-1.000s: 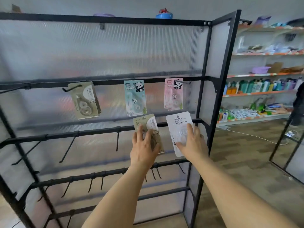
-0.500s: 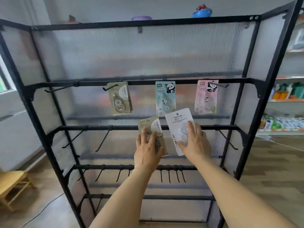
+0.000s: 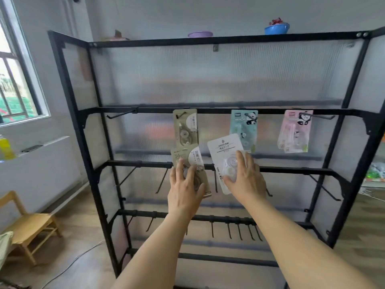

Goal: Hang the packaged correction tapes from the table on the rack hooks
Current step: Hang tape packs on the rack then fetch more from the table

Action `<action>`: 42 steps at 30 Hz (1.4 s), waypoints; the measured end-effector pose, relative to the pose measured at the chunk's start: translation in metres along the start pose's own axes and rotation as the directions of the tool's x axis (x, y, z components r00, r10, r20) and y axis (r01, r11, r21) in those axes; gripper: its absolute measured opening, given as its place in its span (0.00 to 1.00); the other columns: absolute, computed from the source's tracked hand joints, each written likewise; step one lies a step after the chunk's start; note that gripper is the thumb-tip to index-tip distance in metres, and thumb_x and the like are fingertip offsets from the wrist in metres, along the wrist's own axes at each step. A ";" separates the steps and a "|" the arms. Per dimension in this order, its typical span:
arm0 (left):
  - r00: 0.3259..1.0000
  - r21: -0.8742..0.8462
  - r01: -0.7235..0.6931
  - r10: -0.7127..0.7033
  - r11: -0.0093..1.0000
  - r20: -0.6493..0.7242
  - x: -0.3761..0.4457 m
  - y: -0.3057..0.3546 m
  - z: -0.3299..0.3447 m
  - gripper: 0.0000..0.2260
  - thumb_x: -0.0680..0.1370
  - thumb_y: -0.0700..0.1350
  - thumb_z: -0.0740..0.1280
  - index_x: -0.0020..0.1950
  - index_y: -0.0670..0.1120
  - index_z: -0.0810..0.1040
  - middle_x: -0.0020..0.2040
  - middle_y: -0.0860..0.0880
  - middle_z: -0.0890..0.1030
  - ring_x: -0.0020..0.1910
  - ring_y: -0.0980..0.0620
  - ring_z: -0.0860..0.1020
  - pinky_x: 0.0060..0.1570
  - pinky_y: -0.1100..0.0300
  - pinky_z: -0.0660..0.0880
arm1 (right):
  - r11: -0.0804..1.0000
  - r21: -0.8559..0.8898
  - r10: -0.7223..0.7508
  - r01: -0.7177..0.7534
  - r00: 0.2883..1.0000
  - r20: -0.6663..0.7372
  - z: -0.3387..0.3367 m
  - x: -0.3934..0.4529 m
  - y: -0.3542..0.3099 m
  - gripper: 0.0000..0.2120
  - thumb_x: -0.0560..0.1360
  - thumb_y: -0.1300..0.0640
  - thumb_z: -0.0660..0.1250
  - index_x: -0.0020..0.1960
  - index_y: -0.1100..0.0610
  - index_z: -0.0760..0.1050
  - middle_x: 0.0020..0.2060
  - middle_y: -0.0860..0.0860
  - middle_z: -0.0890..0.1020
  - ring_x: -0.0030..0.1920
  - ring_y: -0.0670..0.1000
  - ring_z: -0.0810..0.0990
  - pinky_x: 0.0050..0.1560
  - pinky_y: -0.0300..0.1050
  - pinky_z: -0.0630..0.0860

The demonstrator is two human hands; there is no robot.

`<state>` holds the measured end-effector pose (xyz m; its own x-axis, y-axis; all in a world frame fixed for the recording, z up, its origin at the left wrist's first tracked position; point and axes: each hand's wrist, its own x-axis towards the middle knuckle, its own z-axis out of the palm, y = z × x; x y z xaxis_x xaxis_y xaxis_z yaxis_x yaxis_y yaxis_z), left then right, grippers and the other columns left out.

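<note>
Left hand point(image 3: 184, 191) grips a beige tape pack point(image 3: 188, 161); right hand point(image 3: 245, 179) grips a white tape pack point(image 3: 224, 149). Both are raised before the rack point(image 3: 208, 40), below three hung packs.

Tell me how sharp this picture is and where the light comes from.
Head view: slightly motion-blurred, print on the white pack barely legible; wide-angle lens bows the rack posts; daylight enters from the window at left, soft, no harsh glare.

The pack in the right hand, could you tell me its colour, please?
White, with a clear blister; the pack shows in the head view.
</note>
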<state>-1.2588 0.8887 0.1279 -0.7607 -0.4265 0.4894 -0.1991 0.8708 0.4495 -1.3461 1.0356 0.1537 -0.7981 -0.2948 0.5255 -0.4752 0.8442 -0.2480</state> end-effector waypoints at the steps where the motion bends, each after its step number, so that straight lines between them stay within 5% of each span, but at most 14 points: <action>1: 1.000 -0.004 -0.016 0.016 1.000 -0.005 0.003 -0.007 -0.005 0.26 0.78 0.55 0.65 0.74 0.54 0.61 0.79 0.53 0.44 0.77 0.46 0.45 0.62 0.47 0.75 | 1.000 0.006 0.028 -0.028 1.000 -0.005 0.003 0.000 -0.007 0.39 0.75 0.42 0.65 0.77 0.53 0.48 0.74 0.55 0.57 0.67 0.57 0.66 0.58 0.48 0.73; 6: 0.989 -0.002 -0.144 0.144 0.990 0.004 0.030 -0.036 -0.039 0.27 0.79 0.55 0.64 0.76 0.56 0.59 0.79 0.53 0.42 0.78 0.46 0.42 0.64 0.46 0.73 | 0.985 0.071 0.163 -0.160 0.986 -0.035 0.023 -0.003 -0.054 0.40 0.75 0.43 0.66 0.77 0.54 0.48 0.76 0.56 0.54 0.71 0.58 0.63 0.62 0.50 0.71; 13: 0.928 -0.083 -0.361 0.349 0.929 -0.129 0.051 -0.045 -0.063 0.27 0.78 0.55 0.67 0.75 0.52 0.65 0.80 0.48 0.53 0.78 0.39 0.49 0.55 0.41 0.77 | 0.967 0.057 0.254 -0.249 0.963 -0.092 0.022 -0.010 -0.081 0.40 0.76 0.42 0.65 0.78 0.54 0.48 0.76 0.56 0.55 0.71 0.58 0.63 0.61 0.51 0.72; 22: 0.963 -0.078 -0.270 0.267 0.960 -0.049 0.060 -0.033 -0.075 0.28 0.80 0.56 0.61 0.79 0.56 0.56 0.81 0.52 0.45 0.79 0.45 0.43 0.65 0.42 0.71 | 0.965 0.042 0.262 -0.258 0.957 -0.127 0.010 -0.010 -0.082 0.40 0.75 0.42 0.66 0.77 0.54 0.49 0.74 0.54 0.57 0.68 0.56 0.65 0.60 0.49 0.73; 34: 0.977 -0.018 -0.205 0.206 0.979 0.055 0.089 -0.026 -0.067 0.29 0.80 0.53 0.64 0.78 0.54 0.57 0.80 0.53 0.46 0.79 0.44 0.45 0.65 0.43 0.72 | 0.962 0.033 0.272 -0.270 0.960 -0.071 0.007 -0.023 -0.075 0.40 0.75 0.42 0.66 0.77 0.53 0.48 0.75 0.53 0.55 0.69 0.55 0.64 0.60 0.48 0.74; 42: 0.985 0.028 -0.149 0.146 0.988 0.091 0.078 -0.038 -0.060 0.32 0.81 0.52 0.63 0.80 0.53 0.50 0.81 0.47 0.44 0.79 0.41 0.45 0.76 0.46 0.51 | 0.969 0.087 0.242 -0.232 0.962 -0.123 0.009 -0.020 -0.081 0.42 0.75 0.42 0.67 0.78 0.54 0.47 0.76 0.57 0.55 0.71 0.58 0.62 0.63 0.51 0.72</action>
<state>-1.2730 0.8077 0.1940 -0.8344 -0.2710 0.4799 -0.1006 0.9310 0.3509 -1.2949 0.9687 0.1557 -0.8375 -0.0244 0.5458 -0.3069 0.8475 -0.4331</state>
